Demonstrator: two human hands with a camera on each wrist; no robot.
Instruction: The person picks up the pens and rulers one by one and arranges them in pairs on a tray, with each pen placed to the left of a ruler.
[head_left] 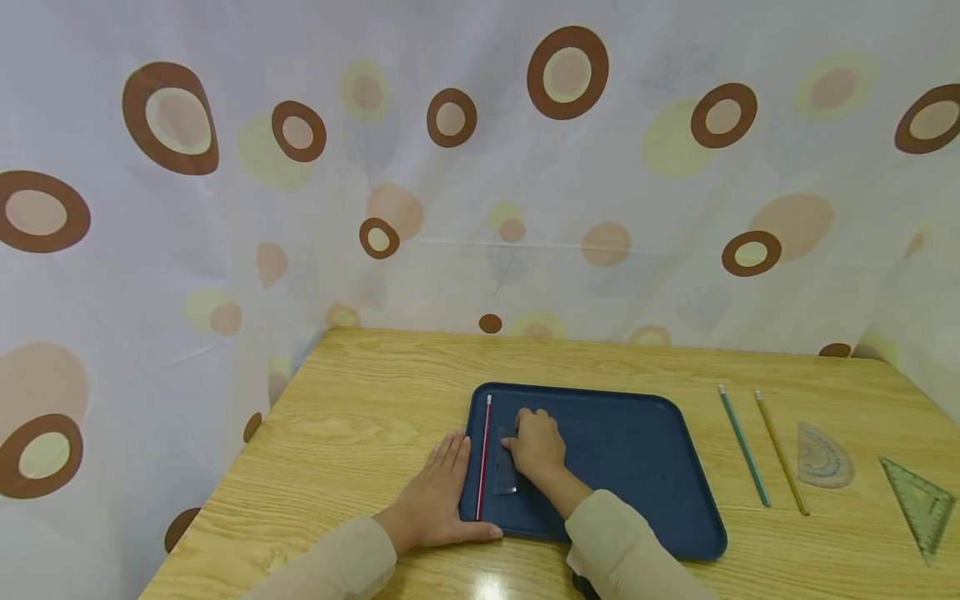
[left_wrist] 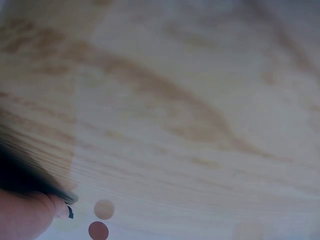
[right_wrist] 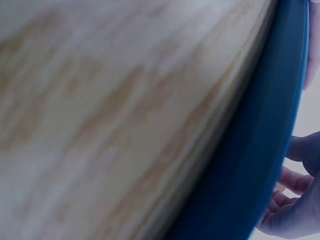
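A dark blue tray (head_left: 622, 467) lies on the table, with a red pencil (head_left: 484, 458) along its left side. Beside the pencil is a clear ruler (head_left: 506, 479), its upper end partly covered by my right hand (head_left: 538, 448). The thumb and curled fingers of that hand pinch the ruler. My left hand (head_left: 444, 500) rests against the tray's left front corner, fingers straight along the side and thumb stretched along the front edge. In the left wrist view only the left thumb (left_wrist: 30, 215) shows, by the dark tray edge.
Right of the tray lie a teal pencil (head_left: 744, 446), a yellow pencil (head_left: 782, 452), a clear protractor (head_left: 823, 458) and a greenish set square (head_left: 918, 504). A patterned curtain (head_left: 480, 192) hangs behind the wooden table (head_left: 360, 417).
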